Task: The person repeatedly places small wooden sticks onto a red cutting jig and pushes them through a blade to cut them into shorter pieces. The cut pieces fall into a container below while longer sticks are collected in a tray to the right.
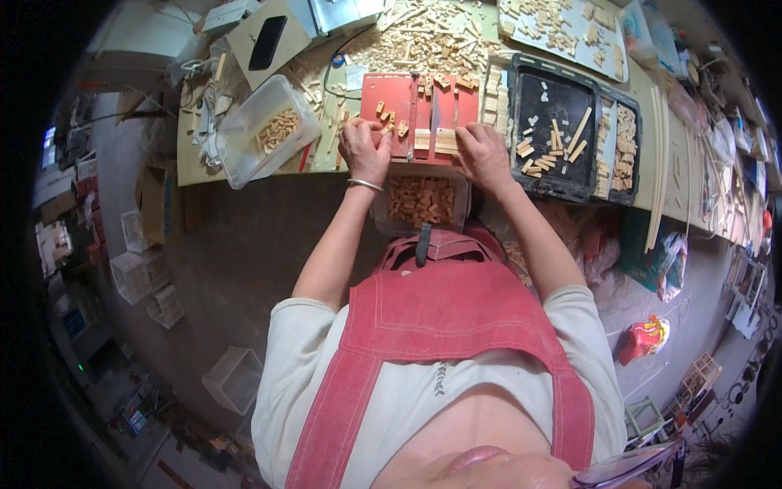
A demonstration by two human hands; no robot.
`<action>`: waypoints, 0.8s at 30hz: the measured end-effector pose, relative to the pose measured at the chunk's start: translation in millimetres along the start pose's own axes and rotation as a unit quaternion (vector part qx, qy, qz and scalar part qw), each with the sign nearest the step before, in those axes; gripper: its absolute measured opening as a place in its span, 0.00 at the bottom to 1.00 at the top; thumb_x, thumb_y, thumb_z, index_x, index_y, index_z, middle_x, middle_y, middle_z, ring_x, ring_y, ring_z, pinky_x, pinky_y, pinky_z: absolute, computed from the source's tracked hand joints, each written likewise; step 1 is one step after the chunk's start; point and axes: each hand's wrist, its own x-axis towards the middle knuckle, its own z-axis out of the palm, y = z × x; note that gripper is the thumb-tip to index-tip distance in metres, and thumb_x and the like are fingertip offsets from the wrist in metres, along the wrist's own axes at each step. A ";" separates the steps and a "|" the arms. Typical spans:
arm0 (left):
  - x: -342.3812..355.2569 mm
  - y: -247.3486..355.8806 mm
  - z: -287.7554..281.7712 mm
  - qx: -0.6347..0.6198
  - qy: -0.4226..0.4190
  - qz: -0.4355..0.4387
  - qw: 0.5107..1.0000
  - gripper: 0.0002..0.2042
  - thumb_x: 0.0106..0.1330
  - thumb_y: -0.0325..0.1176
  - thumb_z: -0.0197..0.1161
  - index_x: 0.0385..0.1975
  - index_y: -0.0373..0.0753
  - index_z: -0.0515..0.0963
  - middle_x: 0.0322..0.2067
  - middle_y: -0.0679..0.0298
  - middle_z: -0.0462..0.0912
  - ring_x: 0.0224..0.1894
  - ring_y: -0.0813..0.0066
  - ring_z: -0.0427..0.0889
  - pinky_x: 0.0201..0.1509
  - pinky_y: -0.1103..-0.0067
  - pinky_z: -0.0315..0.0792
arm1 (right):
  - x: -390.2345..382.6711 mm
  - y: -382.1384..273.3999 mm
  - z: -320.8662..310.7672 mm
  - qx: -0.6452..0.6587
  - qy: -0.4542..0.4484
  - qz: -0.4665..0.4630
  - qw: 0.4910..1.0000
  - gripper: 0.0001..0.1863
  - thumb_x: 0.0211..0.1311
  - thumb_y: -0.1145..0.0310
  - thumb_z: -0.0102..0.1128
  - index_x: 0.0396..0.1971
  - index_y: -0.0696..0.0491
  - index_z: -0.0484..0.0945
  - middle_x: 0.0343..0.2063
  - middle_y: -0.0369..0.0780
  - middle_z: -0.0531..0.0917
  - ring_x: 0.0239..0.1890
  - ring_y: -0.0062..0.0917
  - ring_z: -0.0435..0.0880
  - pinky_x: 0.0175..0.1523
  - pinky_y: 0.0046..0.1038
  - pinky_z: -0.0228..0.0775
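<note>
A red board lies at the bench's front edge, with a slot and a thin upright strip across its middle. My left hand, a bracelet at its wrist, rests on the board's left side. Its thumb and fingers close on a small wooden block, beside several loose ones with dark holes. On the right side, my right hand grips the end of a light wooden strip lying across the board. Below the board's edge, a clear plastic bin holds many small wooden blocks.
A clear tub with wooden pieces stands at the left. Black trays with sticks and blocks sit at the right. Wood offcuts pile up behind the board. A phone lies at the back left; long wooden rods jut past the bench edge.
</note>
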 end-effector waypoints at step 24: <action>-10.0 49.4 -6.5 0.049 -0.152 0.184 0.970 0.18 0.52 0.35 0.75 0.44 0.43 0.83 0.58 0.57 0.74 0.66 0.52 0.70 0.73 0.54 0.60 | -1.3 1.2 0.4 0.004 0.001 0.005 1.000 0.27 0.58 0.67 0.76 0.58 0.53 0.81 0.51 0.42 0.82 0.57 0.40 0.80 0.63 0.43 0.72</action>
